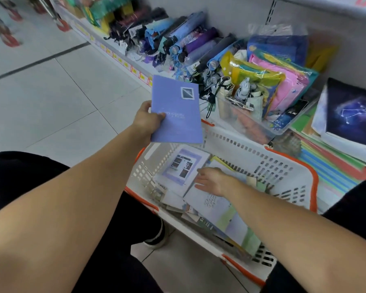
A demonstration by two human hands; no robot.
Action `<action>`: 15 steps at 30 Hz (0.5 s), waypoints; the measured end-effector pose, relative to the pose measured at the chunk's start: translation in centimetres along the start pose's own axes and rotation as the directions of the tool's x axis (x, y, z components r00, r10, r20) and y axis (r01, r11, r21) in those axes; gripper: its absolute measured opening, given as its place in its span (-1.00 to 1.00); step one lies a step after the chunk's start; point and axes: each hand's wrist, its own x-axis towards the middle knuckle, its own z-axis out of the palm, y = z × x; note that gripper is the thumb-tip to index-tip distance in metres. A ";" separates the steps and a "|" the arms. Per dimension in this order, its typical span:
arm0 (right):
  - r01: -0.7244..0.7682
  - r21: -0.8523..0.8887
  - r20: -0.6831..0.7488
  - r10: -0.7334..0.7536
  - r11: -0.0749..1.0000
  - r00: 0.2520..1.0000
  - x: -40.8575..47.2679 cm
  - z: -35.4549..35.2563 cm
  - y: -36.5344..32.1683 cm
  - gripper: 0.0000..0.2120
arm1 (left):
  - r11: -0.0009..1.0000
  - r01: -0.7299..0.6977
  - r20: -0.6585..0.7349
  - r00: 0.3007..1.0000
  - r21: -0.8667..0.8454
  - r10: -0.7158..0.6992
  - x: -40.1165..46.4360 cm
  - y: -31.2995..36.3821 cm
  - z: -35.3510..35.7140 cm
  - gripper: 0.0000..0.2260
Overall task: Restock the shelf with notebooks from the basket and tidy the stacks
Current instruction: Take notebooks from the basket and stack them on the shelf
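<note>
My left hand (pixel 146 119) grips a purple notebook (pixel 178 106) by its left edge and holds it in the air above the far left corner of the basket. The white basket (pixel 262 153) with orange handles stands on the floor in front of the low shelf and holds several notebooks. My right hand (pixel 212 181) lies flat, fingers spread, on a pale notebook (pixel 218 210) inside the basket. A light notebook with photo prints (pixel 181 166) lies beside that hand. A dark constellation notebook (pixel 351 115) tops a stack on the shelf at right.
On the low shelf lie folded umbrellas (pixel 178 43) and a clear bin of bright plastic pouches (pixel 268 89). Coloured folders (pixel 330 163) are stacked under the notebook pile at right. Tiled floor (pixel 61 92) stretches to the left. My dark-trousered knees flank the basket.
</note>
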 end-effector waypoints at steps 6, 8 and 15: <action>-0.002 0.035 -0.094 0.005 0.999 0.996 2.1 2.4 -1.6 -0.83 | 0.984 0.045 -0.049 0.997 -0.173 -0.054 1.5 -1.5 -2.6 -0.80; 0.013 -0.019 -0.045 -0.014 1.000 0.999 2.6 3.6 -1.6 -0.71 | 0.975 0.071 -0.050 0.995 -0.209 -0.083 1.7 -1.7 -2.9 -0.79; 0.119 0.007 0.071 -0.119 0.993 0.990 1.5 3.2 -3.3 -0.74 | 0.924 0.186 -0.008 0.980 -0.333 -0.201 1.1 -1.4 -2.6 -0.83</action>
